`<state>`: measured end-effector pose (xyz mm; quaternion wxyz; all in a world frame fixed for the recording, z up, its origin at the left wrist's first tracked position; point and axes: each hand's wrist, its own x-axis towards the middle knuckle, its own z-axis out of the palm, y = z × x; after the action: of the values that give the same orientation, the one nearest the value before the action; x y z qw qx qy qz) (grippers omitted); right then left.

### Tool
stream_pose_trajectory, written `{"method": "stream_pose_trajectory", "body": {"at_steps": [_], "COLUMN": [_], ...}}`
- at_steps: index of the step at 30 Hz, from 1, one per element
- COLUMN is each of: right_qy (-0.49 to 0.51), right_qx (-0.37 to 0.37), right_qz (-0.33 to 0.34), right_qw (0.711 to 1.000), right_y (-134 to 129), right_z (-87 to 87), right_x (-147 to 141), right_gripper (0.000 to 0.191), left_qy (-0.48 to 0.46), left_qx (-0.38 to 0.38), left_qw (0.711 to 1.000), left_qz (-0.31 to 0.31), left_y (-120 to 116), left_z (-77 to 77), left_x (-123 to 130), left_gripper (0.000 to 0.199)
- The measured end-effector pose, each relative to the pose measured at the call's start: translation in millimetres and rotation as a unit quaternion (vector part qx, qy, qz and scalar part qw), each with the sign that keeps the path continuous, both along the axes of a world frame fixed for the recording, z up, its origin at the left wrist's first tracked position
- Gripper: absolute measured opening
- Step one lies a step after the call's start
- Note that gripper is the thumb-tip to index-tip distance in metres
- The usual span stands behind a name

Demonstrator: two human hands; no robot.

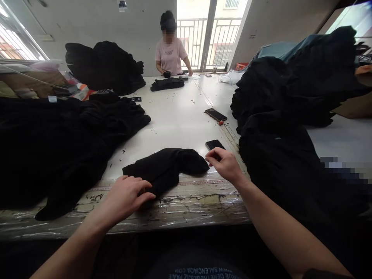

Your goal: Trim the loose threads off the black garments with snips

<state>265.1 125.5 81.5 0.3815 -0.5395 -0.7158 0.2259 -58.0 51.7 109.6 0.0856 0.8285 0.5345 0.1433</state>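
Observation:
A folded black cloth piece (162, 166) lies near the front edge of the white table (174, 131). My left hand (130, 195) rests at the cloth's lower left edge, thumb and fingers apart, holding nothing. Just beyond the cloth's right end is my right hand (222, 162), its fingers curled with thumb and fingertips close together; whether something small is pinched there is too small to tell. A dark phone (215, 145) lies right behind the right hand, partly covered by it.
Black garments are heaped at the left (58, 143) and right (270, 155). Another phone (215, 114) lies farther back, beside a small red object (221, 123). Across the table, a person in a pink shirt (171, 56) stands behind a flat black stack (167, 84).

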Motion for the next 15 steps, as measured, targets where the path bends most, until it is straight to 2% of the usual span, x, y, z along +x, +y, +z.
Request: {"method": "stream_pose_trajectory", "body": {"at_steps": [2, 6, 9, 11, 13, 15], "right_qy": [-0.015, -0.024, -0.04, -0.057, -0.074, -0.092], "right_qx": [-0.028, -0.038, -0.04, -0.053, -0.07, -0.07], "right_qz": [0.025, 0.041, 0.058, 0.083, 0.095, 0.083], "right_qw": [0.999, 0.998, 0.997, 0.994, 0.99, 0.99], "right_y": [1, 8, 3, -7, -19, -29], "right_z": [-9.7, -15.3, -15.1, -17.7, -21.3, -22.8], "right_x": [-9, -36, -54, -57, -55, -51], "right_gripper": [0.007, 0.007, 0.004, 0.019, 0.029, 0.026], "left_qy": [-0.011, -0.166, -0.299, -0.357, -0.391, -0.433], "left_qx": [-0.013, 0.047, -0.012, -0.056, -0.089, -0.133], "left_qw": [0.999, 0.98, 0.943, 0.918, 0.901, 0.876], "left_qz": [0.049, 0.101, 0.145, 0.162, 0.163, 0.163], "left_y": [3, 34, 67, 81, 84, 77], "left_z": [-14.3, -39.8, -57.7, -67.7, -73.5, -74.4], "left_x": [13, 53, 80, 89, 93, 93], "left_gripper": [0.021, 0.021, 0.024, 0.014, 0.019, 0.028]}}
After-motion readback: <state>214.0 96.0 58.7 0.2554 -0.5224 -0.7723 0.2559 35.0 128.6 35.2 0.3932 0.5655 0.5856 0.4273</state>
